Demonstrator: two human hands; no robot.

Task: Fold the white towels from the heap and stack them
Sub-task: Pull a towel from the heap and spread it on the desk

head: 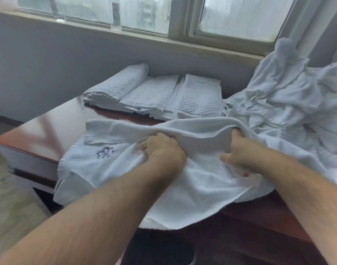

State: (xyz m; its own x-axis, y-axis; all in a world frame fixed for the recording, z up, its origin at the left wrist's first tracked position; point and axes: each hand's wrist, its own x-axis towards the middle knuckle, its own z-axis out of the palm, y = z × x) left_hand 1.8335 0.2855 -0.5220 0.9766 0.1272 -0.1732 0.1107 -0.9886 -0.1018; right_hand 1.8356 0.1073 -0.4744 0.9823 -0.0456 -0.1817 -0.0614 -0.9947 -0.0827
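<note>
White towel (pixel 106 169) is lying spread across the front of the tabletop (pixel 49 127), between the folded towels (pixel 198 96) at the back and the person, with its near edge hanging over the front of the tabletop. Both hands are working the same raised fold in the middle. The left hand (pixel 163 153) is bunching it with curled fingers, and the right hand (pixel 238 150) is tucking its fingers under the ridge with the thumb on top, so each grip is clamped on the cloth. Stuff I'd be worrying about: that overhang is looking heavy enough to drag the whole thing off if either grip lets go. The right side is also running into the heap (pixel 289 104), maybe even under it (can't tell), so pulling could be tugging loose laundry along. The far edge is sitting almost against the folded towels too, so a big flip might be nudging that row. Looks-wise it's plain white terry, soft and rumpled, with a small dark embroidered flower (pixel 105 152) near the left end and edges nowhere near lined up yet.
</note>
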